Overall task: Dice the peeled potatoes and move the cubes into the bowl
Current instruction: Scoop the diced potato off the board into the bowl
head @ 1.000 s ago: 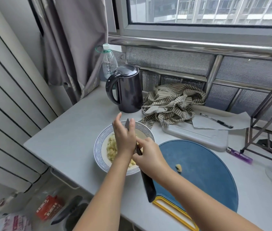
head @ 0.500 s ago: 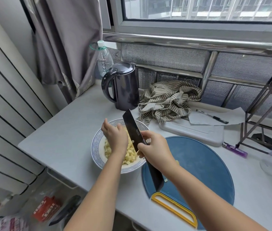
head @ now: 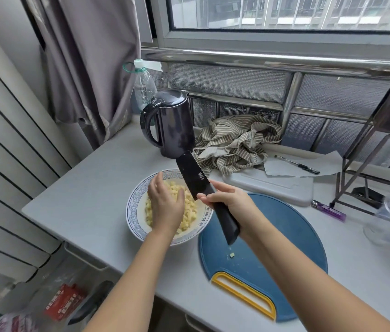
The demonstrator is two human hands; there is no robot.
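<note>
Status: the dicing stage appears complete. The bowl (head: 134, 207) holds a full heap of potato cubes (head: 190, 212), and I see no whole or half-cut potato anywhere on the worktop (head: 88, 195). The blue cutting board (head: 296, 216) is bare except for one small stray cube (head: 231, 254). I judge that transferring this last piece is all that is left.

Left hand (head: 165, 207): fingers extended and loosely together, back of the hand facing up, thumb out toward the knife. It holds nothing. It sits directly over the bowl and covers the left part of the heap. I cannot tell whether the palm touches the cubes.

Right hand (head: 232, 202): fingers wrapped round the handle of the black knife (head: 194, 176). The blade slants up and away from this hand, above the bowl's far right rim. No cubes show on the visible blade face.

Position of the task items:
- The bowl is under my left hand and just left of my right hand.
- The stray cube lies on the board below the butt of the knife handle, on the near side of my right hand and well apart from my left.
</note>
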